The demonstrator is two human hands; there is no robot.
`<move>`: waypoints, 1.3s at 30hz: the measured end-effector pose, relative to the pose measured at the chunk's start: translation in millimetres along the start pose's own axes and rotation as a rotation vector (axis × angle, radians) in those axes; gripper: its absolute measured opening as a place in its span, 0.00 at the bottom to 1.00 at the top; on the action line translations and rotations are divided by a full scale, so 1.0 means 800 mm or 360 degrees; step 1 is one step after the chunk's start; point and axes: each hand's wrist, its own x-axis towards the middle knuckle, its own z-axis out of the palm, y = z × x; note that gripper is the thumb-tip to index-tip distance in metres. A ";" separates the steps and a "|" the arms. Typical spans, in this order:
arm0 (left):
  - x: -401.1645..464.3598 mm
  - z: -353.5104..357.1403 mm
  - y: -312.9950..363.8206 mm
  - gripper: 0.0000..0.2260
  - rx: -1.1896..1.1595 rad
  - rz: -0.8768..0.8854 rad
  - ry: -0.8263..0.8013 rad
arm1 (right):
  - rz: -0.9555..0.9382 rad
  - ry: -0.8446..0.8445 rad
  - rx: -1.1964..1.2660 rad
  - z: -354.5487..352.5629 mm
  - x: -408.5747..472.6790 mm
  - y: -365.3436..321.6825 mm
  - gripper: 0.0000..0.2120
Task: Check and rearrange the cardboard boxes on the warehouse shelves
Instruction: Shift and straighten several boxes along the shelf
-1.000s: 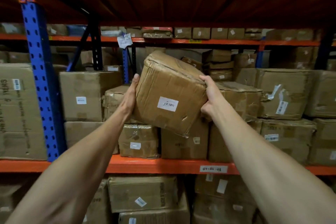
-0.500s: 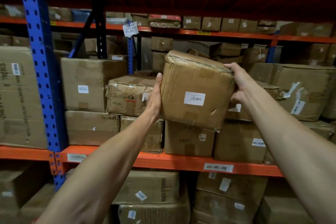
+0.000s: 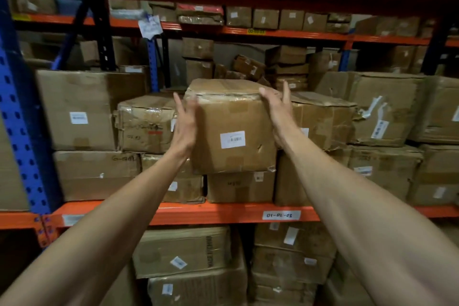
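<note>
Since the earlier frame the cardboard box [image 3: 233, 129] has levelled and is now sitting at frame centre on the lower boxes [image 3: 240, 187] above the orange shelf beam [image 3: 198, 212]. The left hand [image 3: 185, 126] and right hand [image 3: 278, 112] are flanking it with fingers spread, the left one blurred, neither one clasping it.

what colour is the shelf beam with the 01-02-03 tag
Orange, seen in the head view: shelf beam.

Labelled box [image 3: 232, 129] sits atop stacked boxes [image 3: 240, 187] on shelf beam [image 3: 223, 213]
</note>
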 end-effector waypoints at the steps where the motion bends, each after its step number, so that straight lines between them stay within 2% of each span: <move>1: 0.004 0.002 0.002 0.41 0.0288 0.0166 -0.0031 | -0.0271 -0.0024 -0.0225 -0.001 -0.012 0.009 0.48; 3: 0.015 -0.001 -0.007 0.52 0.0672 0.0460 -0.0019 | -0.0664 -0.0133 -0.0767 -0.001 -0.019 0.031 0.48; 4: 0.024 -0.005 -0.014 0.53 0.0863 0.0633 0.0057 | -0.0762 -0.0144 -0.1008 -0.001 -0.015 0.040 0.47; 7: 0.055 -0.015 -0.030 0.43 0.1683 0.1187 0.0251 | -0.0904 -0.0017 -0.1577 0.007 -0.002 0.053 0.42; 9: 0.071 -0.020 -0.029 0.37 0.2073 0.1397 0.0105 | -0.0922 0.0070 -0.1832 0.020 0.001 0.060 0.41; 10: 0.078 -0.023 -0.028 0.39 0.2150 0.1445 -0.0016 | -0.0911 0.0090 -0.1902 0.027 0.004 0.064 0.41; 12: 0.091 -0.034 -0.026 0.50 0.2297 0.1421 -0.0265 | -0.0885 0.0067 -0.1941 0.036 0.012 0.067 0.41; 14: 0.106 -0.043 -0.020 0.63 0.2543 0.1278 -0.0440 | -0.0953 -0.0023 -0.1942 0.035 0.024 0.071 0.43; 17: 0.126 -0.048 -0.015 0.71 0.2750 0.1071 -0.0538 | -0.1028 -0.0244 -0.2055 0.030 0.040 0.074 0.52; 20: 0.146 -0.042 -0.020 0.74 0.2754 0.0941 -0.0557 | -0.0954 -0.0381 -0.2210 0.031 0.060 0.069 0.64; 23: 0.167 -0.027 -0.029 0.74 0.2743 0.0884 -0.0550 | -0.0864 -0.0412 -0.2246 0.035 0.083 0.071 0.70; 31: 0.215 -0.017 -0.056 0.74 0.2764 0.0790 -0.0546 | -0.0874 -0.0370 -0.2252 0.058 0.138 0.098 0.71; 39: 0.238 -0.011 -0.069 0.73 0.2794 0.0811 -0.0504 | -0.0885 -0.0374 -0.2229 0.065 0.164 0.110 0.71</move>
